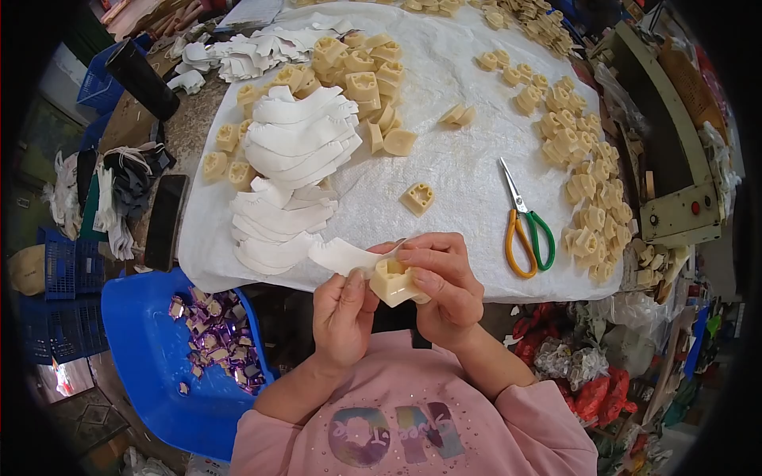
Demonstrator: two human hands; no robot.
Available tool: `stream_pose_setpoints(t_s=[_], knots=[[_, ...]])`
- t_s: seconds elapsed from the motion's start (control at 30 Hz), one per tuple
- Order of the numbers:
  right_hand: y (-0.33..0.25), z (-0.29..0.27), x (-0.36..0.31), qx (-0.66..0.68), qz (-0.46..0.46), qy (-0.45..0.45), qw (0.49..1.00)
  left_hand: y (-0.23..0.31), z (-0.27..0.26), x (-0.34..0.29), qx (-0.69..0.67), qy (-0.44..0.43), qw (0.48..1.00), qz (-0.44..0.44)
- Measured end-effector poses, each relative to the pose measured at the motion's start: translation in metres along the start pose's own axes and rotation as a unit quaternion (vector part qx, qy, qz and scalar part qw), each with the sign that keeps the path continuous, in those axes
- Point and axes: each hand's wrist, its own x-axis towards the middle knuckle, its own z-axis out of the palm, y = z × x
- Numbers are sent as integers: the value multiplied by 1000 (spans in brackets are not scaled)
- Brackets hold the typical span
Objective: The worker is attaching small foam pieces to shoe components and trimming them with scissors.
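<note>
- The cream heel-shaped block (pixel 390 287) is between both hands, by the near edge of the white sheet (pixel 476 170).
- The left hand (pixel 347 313) pinches its left side with thumb and fingers; the right hand (pixel 446 285) grasps its right side and presses the white strip (pixel 343 255).
- The strip's left end lies free, so I judge this piece is only partly done.
- Many stacked white pieces (pixel 302 143) seem left; whether the blocks at right (pixel 583 159) are finished, I cannot tell.
- Ahead is open sheet with one lone block (pixel 417 198); at right, the scissors (pixel 520 226) limit moving.
</note>
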Motion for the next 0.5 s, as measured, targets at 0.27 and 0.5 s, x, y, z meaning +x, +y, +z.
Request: stream_pose_setpoints(t_s=[0.27, 0.5], knots=[[2, -4, -2, -23, 3, -18, 1000, -2, 7, 0, 43, 13, 999, 0], [1, -5, -1, -166, -26, -53, 984, -4, -1, -1, 200, -16, 977, 75]])
